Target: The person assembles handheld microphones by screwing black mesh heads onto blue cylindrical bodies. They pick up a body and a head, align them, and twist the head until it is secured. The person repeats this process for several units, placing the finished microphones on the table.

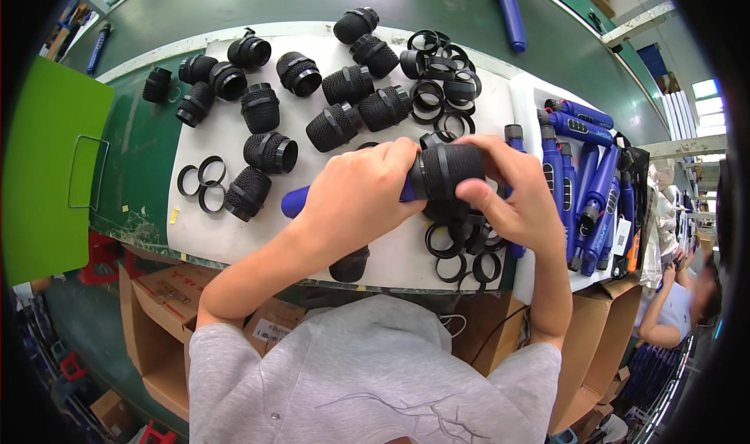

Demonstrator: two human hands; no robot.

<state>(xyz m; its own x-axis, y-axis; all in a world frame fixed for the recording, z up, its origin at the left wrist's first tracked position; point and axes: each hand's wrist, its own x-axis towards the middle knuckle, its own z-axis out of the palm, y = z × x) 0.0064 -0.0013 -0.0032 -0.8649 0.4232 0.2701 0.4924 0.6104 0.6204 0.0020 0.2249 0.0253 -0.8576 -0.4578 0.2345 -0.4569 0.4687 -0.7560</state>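
Note:
My left hand [363,182] is wrapped round the blue body of a microphone [295,202], which lies across in front of me with its head to the right. Fingers and thumb of my right hand [512,190] close on the black mesh grille [457,166] at that end. Behind my hands, several loose black mesh grilles [332,127] are spread over the white table sheet. Black rings [427,96] are heaped beyond my right hand, and more rings [451,269] lie below it near the table's front edge. One grille [349,265] sits partly under my left forearm.
Blue microphone bodies [598,182] are piled in a tray at the right. Three black rings [211,170] lie at the left, near a green board [55,170]. A blue microphone [511,18] rests on the far green surface. Cardboard boxes [168,295] stand below the table. Another person [676,299] is at far right.

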